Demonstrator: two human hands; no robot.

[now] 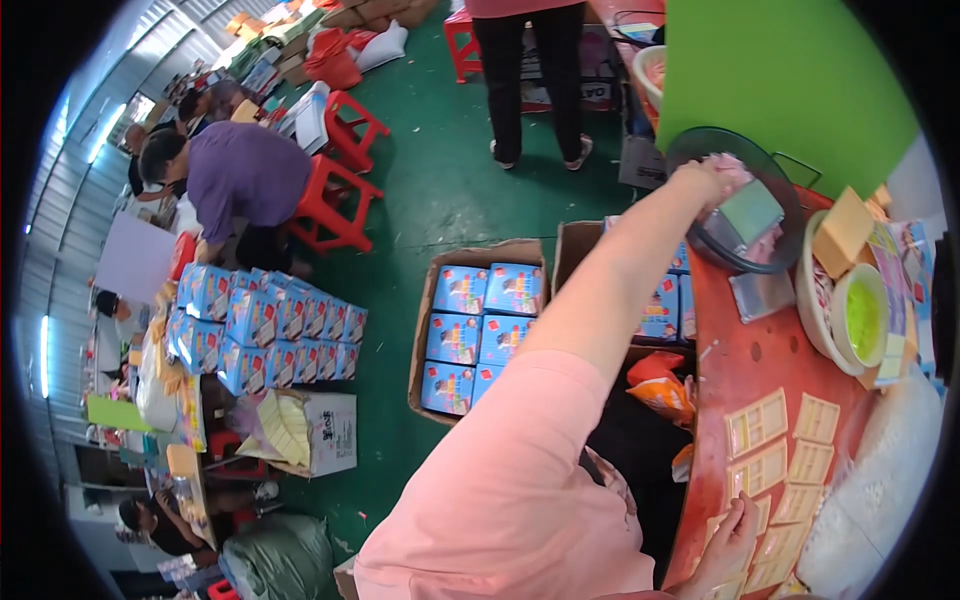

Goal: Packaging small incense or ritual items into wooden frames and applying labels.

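Note:
My left arm, in a pink sleeve, stretches to a dark see-through bowl (690, 150) at the upper right. There my left hand (703, 182) reaches among small pink packets (735, 172); its fingers are mostly hidden. A pale green block (750, 212) lies in the same bowl beside it. At the lower right, my right hand (730, 545) is low over the red table, its thumb and fingers pressed together. What they pinch, if anything, is too small to make out. Next to it, cream-coloured divided trays (757, 425) lie in rows.
Beyond the trays stands a cream basin (812, 290) with a green bowl (862, 318) in it. Blue boxes fill an open carton (418, 350) on the floor; more blue boxes (270, 330) are stacked left. People sit or stand nearby, around red stools (335, 200).

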